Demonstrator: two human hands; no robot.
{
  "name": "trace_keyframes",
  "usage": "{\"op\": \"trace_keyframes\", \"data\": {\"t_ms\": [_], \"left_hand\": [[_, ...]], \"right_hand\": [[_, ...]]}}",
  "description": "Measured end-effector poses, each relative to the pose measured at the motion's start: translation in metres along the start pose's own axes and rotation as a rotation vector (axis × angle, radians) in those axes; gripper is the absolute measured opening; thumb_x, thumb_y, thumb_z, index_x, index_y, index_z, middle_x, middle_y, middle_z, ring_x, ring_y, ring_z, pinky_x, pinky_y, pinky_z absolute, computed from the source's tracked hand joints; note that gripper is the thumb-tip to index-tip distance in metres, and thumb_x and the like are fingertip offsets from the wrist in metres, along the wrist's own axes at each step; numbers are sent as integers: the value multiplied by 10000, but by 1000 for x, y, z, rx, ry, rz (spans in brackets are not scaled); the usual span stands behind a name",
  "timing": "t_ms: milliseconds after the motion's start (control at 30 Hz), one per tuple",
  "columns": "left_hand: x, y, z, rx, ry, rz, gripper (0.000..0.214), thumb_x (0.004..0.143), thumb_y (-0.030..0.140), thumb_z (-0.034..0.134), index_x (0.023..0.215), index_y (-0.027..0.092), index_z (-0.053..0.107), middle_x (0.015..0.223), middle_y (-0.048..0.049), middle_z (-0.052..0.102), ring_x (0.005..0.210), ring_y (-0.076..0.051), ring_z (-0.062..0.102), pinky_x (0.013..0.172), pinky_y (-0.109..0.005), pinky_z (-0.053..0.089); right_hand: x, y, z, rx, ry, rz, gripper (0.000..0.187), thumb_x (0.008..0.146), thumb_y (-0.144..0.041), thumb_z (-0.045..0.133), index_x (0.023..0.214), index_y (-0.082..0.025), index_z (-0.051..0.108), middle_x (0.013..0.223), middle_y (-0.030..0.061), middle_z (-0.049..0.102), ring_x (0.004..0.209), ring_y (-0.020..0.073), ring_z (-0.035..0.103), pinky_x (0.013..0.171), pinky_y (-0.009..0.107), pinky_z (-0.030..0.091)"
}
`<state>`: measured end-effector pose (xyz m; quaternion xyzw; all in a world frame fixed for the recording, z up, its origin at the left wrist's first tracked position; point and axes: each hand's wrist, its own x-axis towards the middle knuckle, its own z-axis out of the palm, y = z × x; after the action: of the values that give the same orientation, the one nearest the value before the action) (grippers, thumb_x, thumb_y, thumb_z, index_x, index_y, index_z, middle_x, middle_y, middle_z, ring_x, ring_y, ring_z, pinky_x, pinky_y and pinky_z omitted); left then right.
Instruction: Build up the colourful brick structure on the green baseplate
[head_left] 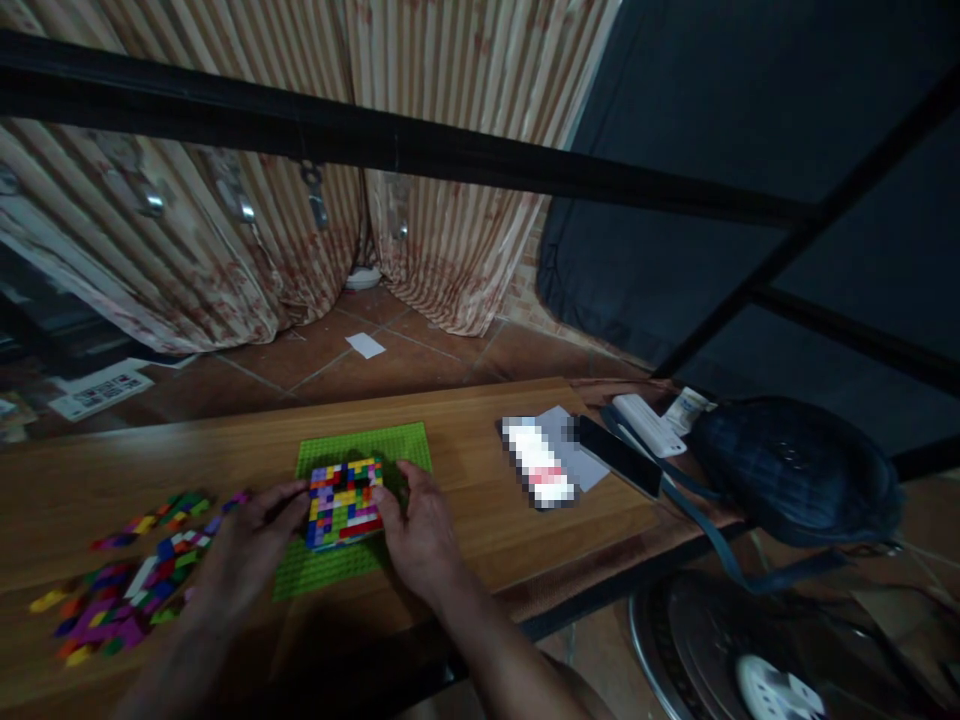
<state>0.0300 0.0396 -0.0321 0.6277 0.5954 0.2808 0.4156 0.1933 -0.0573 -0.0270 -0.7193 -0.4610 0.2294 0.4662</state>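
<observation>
A block built of small multicoloured toy bricks (345, 505) sits over a green studded baseplate (401, 440) on the wooden table. Dark gaps show in its top towards the far side. My left hand (259, 530) has its fingertips and thumb against the block's left side. On the opposite side, my right hand (421, 525) grips the right edge, with the thumb at its near right and the index finger beyond it. Loose toy bricks (124, 600) in many colours lie scattered left of the baseplate, partly behind my left forearm.
Right of the baseplate lie a phone with a blurred screen (538, 465), a dark phone (619, 455) and a white box (649, 425). A dark blue backpack (795, 470) rests at the table's right end. A black metal bar (450, 150) crosses before the striped curtains (450, 240).
</observation>
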Motion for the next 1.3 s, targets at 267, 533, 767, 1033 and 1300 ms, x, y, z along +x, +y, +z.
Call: {"op": "trace_keyframes", "data": {"t_ms": [267,533,767,1033,1300], "left_hand": [[-16,8,24,21,194,36,430,815,512,424,944,204,694,992,-65,727,961,-272,658,887,-384,515],[-31,17,46,-121,158,14,523,868,472,425,1284,170,522,1332,-123,573,1234,-256,527,1054,-380,392],[-35,18,52,-119,135,8,527,839,341,485,1325,136,461,1304,-167,575,1189,-277,551,1026,-422,407],[-38,18,58,-240,158,9,404,838,401,474,1167,189,572,1185,-102,644,1110,-242,586,990,-377,421],[-35,17,63,-228,219,46,331,830,458,460,939,187,617,887,-63,684,840,-218,632,788,-332,480]], "right_hand": [[-5,-2,15,49,-46,-33,539,856,-447,534,1308,-154,513,1261,146,594,1184,291,537,1032,459,404],[-6,-4,23,97,-73,31,662,858,-505,501,1378,-102,426,1401,175,478,1317,285,424,1100,435,321],[-2,-5,26,112,12,115,627,880,-519,441,1325,-80,488,1335,185,539,1261,282,482,1075,422,342],[11,9,31,155,145,109,509,863,-520,458,1190,-154,593,1225,143,621,1156,264,557,1006,416,399],[18,10,37,225,121,109,362,888,-446,410,1075,-219,622,1076,63,685,994,199,618,893,344,454]]}}
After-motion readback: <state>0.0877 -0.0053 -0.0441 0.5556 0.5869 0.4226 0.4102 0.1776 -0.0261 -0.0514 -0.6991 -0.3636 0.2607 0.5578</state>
